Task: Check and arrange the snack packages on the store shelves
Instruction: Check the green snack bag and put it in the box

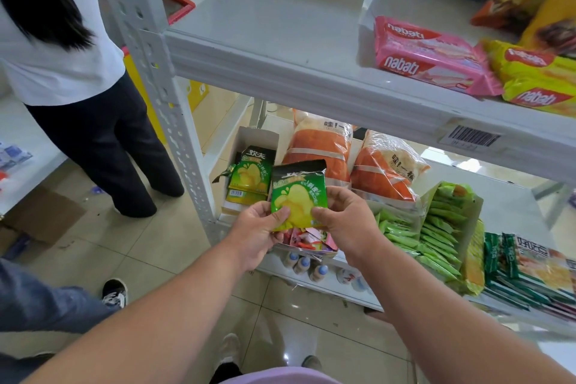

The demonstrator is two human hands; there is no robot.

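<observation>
While both forearms are reaching forward, the left hand [258,229] and right hand [344,221] are pinching the green chip packet [297,196] by its lower corners, thumbs in front, holding it upright before the middle shelf [511,206], near the open box [249,174] of matching packets.

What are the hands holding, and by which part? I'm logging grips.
Both hands hold one green chip packet by its bottom corners: left hand at one, right hand at the other.

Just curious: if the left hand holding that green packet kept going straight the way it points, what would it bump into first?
Probably the open white box holding matching green packets, just beyond the left hand and its green packet. Depth is hard to judge.
</observation>
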